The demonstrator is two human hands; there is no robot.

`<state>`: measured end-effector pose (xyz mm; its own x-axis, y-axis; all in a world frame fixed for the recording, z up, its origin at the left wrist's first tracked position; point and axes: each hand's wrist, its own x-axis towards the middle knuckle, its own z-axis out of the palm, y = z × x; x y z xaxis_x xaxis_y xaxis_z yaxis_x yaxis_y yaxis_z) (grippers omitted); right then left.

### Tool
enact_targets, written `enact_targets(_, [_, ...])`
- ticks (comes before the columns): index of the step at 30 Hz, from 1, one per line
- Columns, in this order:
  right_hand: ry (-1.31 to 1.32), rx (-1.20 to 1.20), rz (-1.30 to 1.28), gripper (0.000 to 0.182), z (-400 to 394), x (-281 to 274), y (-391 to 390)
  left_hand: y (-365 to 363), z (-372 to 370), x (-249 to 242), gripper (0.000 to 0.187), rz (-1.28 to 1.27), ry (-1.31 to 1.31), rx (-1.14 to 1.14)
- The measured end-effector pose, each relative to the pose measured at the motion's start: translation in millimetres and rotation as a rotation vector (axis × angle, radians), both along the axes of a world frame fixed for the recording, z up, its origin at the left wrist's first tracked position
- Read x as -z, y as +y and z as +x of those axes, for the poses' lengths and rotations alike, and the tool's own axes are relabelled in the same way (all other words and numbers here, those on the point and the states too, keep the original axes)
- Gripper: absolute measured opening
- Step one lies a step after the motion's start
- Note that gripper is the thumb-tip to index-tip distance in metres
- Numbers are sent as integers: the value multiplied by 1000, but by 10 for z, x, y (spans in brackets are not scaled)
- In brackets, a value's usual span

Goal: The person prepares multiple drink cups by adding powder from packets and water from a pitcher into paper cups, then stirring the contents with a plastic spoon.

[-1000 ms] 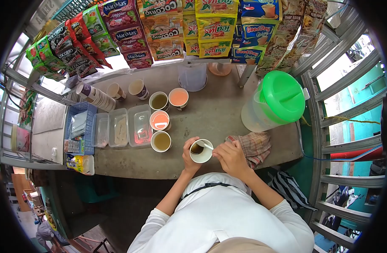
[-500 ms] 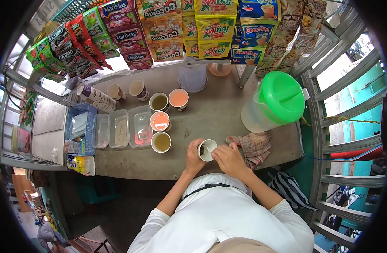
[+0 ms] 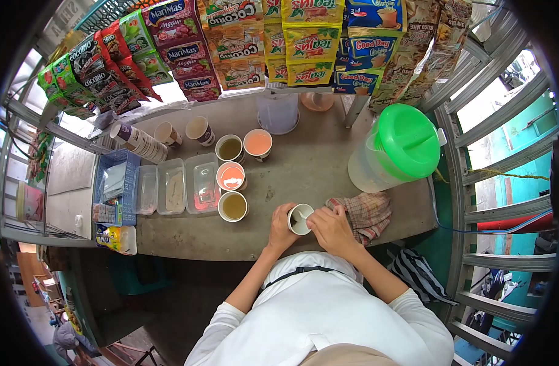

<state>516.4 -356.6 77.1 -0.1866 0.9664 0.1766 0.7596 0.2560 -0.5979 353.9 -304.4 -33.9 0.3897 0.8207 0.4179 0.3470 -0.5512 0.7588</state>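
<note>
The white paper cup (image 3: pixel 299 228) is between your two hands, its mouth facing up towards you and its long axis near your line of sight; contact of its base with the counter (image 3: pixel 316 165) cannot be told. Your left hand (image 3: pixel 283 225), the nearer, grips its wall from 9 o'clock, while your right hand (image 3: pixel 329 228), at 3 o'clock, pinches a white stirrer (image 3: pixel 304 215) reaching into the mouth. Beyond your right hand, the plaid cloth (image 3: pixel 370 215) lies at 3 o'clock, and the green-lidded pitcher (image 3: pixel 407 143) stands at 2 o'clock.
</note>
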Motion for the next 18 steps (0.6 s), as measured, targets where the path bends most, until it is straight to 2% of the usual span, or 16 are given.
enact_targets(2, [-20,-43,-10,14,13,60,7,2,6,0,77,1,-6,1])
enact_targets(5, [-15,31,18,14,-1,-40,13,4,5,3,77,-2,-13,4])
enact_targets(8, [3,-36,-57,14,25,12,11,-2,5,11,77,-29,-13,7])
enact_targets(11, [-50,30,42,14,9,-24,18,0,1,20,78,-28,-2,10])
enact_targets(14, [11,-11,-33,13,16,11,11,1,6,-1,77,-27,-3,13])
enact_targets(18, [-26,34,6,14,-1,-21,18,6,4,13,76,-24,-7,16])
